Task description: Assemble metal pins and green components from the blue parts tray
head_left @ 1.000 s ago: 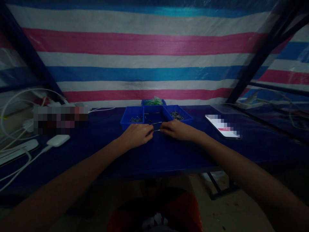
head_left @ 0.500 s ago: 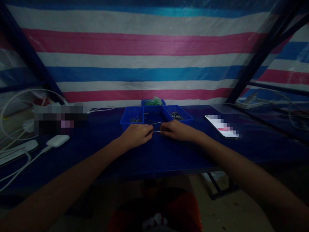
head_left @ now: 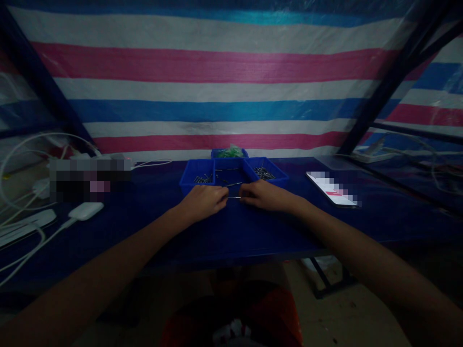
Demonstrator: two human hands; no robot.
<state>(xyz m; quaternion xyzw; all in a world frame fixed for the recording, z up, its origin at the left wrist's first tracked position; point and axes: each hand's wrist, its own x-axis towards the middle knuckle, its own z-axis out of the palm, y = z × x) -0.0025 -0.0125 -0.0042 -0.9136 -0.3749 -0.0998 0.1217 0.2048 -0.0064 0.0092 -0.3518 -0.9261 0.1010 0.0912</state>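
Observation:
A thin, shiny metal rod (head_left: 234, 197) spans the small gap between my two hands, low over the table. My left hand (head_left: 206, 201) has its fingers closed on the left end. On the other end, the fingers of my right hand (head_left: 265, 195) are pinched. My fingers hide both ends of it. Just beyond lies a second thin rod (head_left: 233, 184), and farther back a third rod (head_left: 227, 169) lies flat. Short metal pieces fill part of the left blue bin (head_left: 186, 176) and the right blue bin (head_left: 280, 176), close to my knuckles.
A back blue bin (head_left: 215, 153) holds green plastic (head_left: 230, 152). To the right lies a lit phone (head_left: 333, 190). White cables and a white charger (head_left: 86, 210) cover the table's left side. A striped sheet (head_left: 217, 65) hangs behind the blue table (head_left: 224, 236).
Hardly anything differs. My left hand has shifted very slightly left, so a little more of the rod shows between my hands.

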